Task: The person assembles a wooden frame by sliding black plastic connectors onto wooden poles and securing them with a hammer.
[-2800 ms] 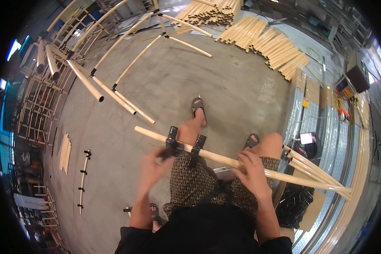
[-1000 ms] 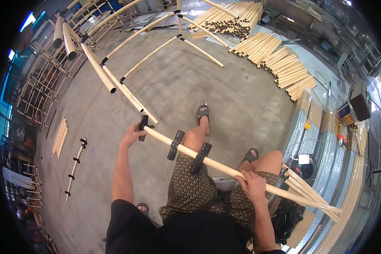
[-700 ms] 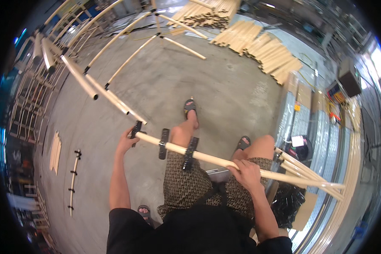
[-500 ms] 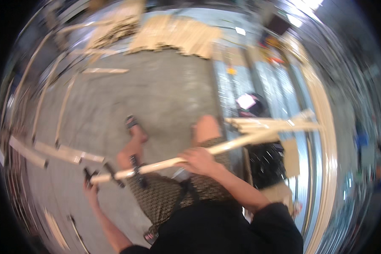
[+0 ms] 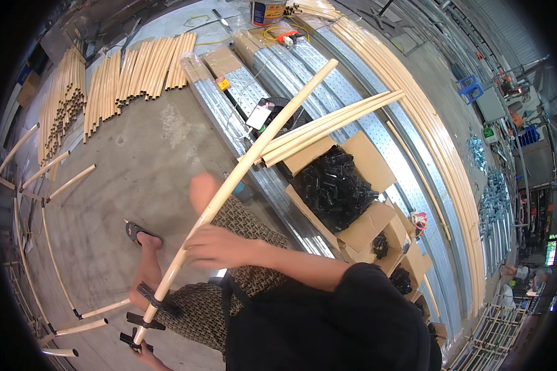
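A long cream-coated pipe lies slantwise across my lap, its far end raised over the metal beams. My right hand is closed around its middle, slightly blurred. Three black plastic fittings sit along the near end, spaced apart and sticking out sideways. Down at that end, my left hand grips the pipe beside the last fitting; most of its fingers are hidden or cut off by the picture's edge. Beyond my right hand, several loose cream pipes rest across the beams.
An open cardboard box of black fittings stands at my right, with smaller boxes behind. Perforated metal beams run alongside. Stacked pipes lie far left; joined pipe frames stand at left. A phone rests on a black coil.
My view has swung to the right, bringing the boxes into fuller sight. The pipe now slants more steeply, far end up. Both hands stay on it.
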`<state>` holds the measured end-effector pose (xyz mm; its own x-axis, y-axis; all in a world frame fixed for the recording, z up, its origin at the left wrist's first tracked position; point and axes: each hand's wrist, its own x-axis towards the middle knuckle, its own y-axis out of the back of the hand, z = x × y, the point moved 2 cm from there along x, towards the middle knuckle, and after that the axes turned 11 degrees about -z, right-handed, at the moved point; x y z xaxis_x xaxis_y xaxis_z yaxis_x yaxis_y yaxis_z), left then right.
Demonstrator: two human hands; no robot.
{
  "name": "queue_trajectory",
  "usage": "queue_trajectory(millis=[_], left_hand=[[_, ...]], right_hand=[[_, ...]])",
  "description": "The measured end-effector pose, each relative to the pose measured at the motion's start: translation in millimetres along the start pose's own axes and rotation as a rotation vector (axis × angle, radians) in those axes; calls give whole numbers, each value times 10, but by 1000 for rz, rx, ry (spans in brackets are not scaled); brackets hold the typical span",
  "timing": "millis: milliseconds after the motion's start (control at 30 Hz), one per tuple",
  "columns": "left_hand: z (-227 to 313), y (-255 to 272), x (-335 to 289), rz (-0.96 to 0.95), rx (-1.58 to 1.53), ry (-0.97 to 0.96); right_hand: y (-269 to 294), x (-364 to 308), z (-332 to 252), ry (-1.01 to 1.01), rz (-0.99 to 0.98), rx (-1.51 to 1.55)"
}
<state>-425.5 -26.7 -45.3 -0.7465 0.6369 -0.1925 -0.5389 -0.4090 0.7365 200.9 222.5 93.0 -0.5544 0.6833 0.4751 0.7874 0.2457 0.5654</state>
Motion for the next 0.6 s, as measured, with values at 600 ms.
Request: queue_trajectory(millis=[600], left_hand=[[590, 114, -6, -325, -32, -68]], right_hand=[[1230, -3722, 1981, -1864, 311, -238]])
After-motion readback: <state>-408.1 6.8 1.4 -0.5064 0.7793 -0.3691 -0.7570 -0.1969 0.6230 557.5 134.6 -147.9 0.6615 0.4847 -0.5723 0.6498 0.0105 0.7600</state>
